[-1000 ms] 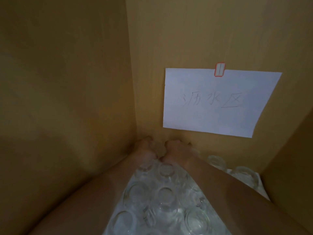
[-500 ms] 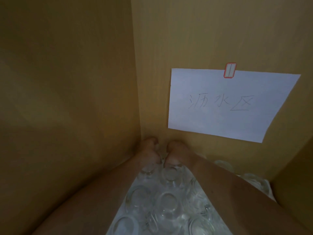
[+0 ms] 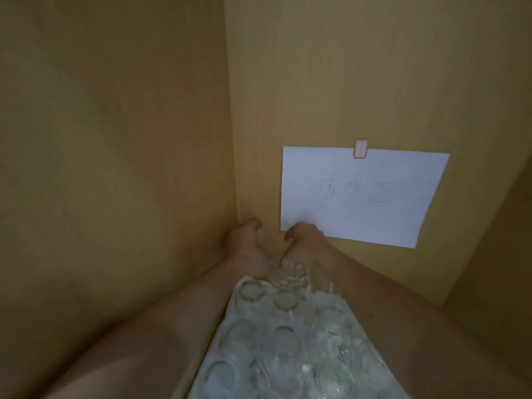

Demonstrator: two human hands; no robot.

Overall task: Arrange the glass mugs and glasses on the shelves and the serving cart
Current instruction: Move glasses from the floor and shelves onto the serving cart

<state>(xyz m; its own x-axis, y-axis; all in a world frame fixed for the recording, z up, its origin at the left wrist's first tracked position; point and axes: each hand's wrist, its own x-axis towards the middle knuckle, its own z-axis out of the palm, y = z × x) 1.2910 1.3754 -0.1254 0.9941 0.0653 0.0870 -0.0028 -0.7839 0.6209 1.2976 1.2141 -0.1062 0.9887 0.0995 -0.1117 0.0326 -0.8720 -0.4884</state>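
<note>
Nearest, a crowd of clear glasses stands in rows on a pale surface inside a wooden cabinet, filling the gap between two bare forearms that reach away into the far corner. The glasses run from the near edge of the view up to the wrists, packed close and touching in places.

Farther in, the left hand sits low in the corner, against the left side panel, its fingers curled; what it holds, if anything, I cannot tell in this dim light. Just to its right, the right hand has its fingers curled too, and seems to grip the farthest glass at its rim, though the blur makes that uncertain.

Beyond the hands, a white paper sheet with faint handwriting hangs on the back panel, fixed at its top edge by a small red-edged tab. The right knuckles overlap its lower left corner.
</note>
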